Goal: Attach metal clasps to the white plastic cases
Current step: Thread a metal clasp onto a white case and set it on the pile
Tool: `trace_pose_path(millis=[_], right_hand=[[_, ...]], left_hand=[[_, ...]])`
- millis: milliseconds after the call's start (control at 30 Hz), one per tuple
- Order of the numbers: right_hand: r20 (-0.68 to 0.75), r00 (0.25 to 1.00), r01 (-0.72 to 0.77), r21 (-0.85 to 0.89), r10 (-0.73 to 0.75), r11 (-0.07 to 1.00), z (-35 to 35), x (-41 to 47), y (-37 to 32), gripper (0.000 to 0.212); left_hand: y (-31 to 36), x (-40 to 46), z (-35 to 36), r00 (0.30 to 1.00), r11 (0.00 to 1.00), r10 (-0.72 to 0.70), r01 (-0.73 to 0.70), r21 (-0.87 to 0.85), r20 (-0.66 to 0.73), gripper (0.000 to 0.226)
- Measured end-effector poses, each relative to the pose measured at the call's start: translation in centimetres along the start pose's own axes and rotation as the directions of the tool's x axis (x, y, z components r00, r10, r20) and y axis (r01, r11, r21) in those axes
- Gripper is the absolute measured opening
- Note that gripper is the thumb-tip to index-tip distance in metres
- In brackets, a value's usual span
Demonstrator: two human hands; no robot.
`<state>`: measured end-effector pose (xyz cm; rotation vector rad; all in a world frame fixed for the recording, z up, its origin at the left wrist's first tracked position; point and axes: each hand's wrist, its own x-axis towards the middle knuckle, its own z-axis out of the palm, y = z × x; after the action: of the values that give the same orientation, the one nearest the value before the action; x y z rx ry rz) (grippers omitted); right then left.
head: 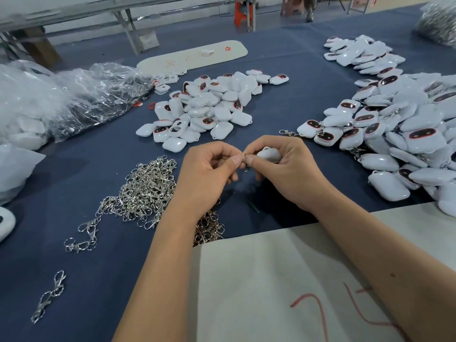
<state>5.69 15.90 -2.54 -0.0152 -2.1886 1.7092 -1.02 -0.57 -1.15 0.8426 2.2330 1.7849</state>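
In the head view, the right hand [278, 166] grips one white case [269, 154] above the desk [283, 70] while the left hand [209, 169] pinches a small metal clasp [244, 159] at its loop. The far-right heap [394, 124] shows clasps fitted (probably the finished lot); the centre pile [204, 107] and loose clasps [145, 191] suggest plenty remains.

clasp [244, 161] mostly hidden, far bag [436, 23] blurred
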Motion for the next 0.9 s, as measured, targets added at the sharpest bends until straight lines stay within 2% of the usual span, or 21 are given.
trace_pose_path(millis=[667,900], right_hand=[[0.003,1.0,0.0,-0.094,0.0,0.996,0.23,0.21,0.37,0.015],[-0.016,0.999,0.027,-0.107,-0.028,0.994,0.25,0.07,0.33,0.015]], left_hand=[[-0.46,0.23,-0.4,0.999,0.999,-0.035,0.035,-0.008,0.024,0.019],[-0.43,0.19,-0.22,1.0,0.997,-0.026,0.025,0.079,0.008,0.019]])
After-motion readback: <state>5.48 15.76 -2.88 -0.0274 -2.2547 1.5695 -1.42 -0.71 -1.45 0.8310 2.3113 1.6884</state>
